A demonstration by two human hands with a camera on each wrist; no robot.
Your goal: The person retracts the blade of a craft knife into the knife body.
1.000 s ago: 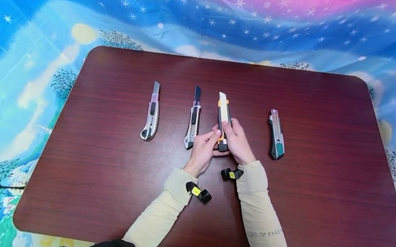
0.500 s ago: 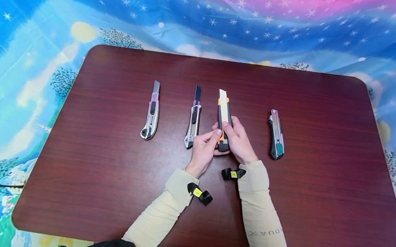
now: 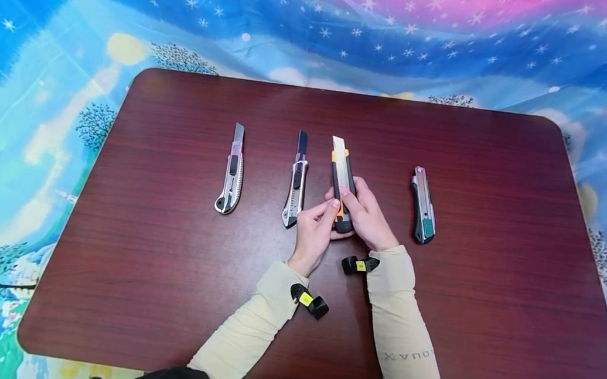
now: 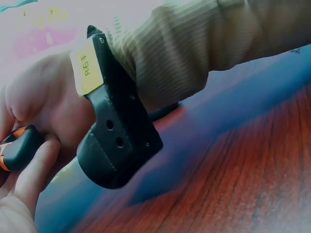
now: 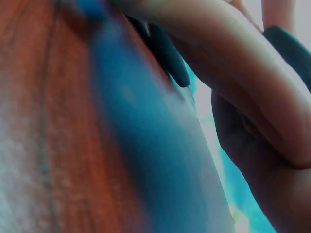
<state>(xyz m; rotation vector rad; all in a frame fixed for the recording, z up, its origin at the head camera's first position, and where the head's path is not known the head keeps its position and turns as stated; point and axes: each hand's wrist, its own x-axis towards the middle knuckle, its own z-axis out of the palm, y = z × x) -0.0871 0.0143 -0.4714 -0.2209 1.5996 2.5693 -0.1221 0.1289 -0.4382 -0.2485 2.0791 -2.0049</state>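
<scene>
In the head view a yellow-and-black utility knife (image 3: pixel 342 171) is held between both hands, its blade pointing away from the person and partly out. The left hand (image 3: pixel 313 231) grips the butt end, thumb on its left side and fingers beneath. The right hand (image 3: pixel 371 219) holds it from the right, with its thumb on the upper face. The knife's black-and-orange end (image 4: pixel 23 149) shows at the left edge of the left wrist view. A dark end (image 5: pixel 291 53), probably the same knife's, is beside the fingers in the right wrist view.
Left of the hands lie a silver utility knife (image 3: pixel 232 178) and a silver one with a black blade (image 3: pixel 297 183), blades out. A green-and-black utility knife (image 3: pixel 424 207) lies on the right. All are on the brown table (image 3: pixel 146 243), before a patterned cloth (image 3: pixel 293 30).
The held knife's blade tip has swung slightly to the left. Both wrists have shifted a little to the right. The knives on the table stay put.
</scene>
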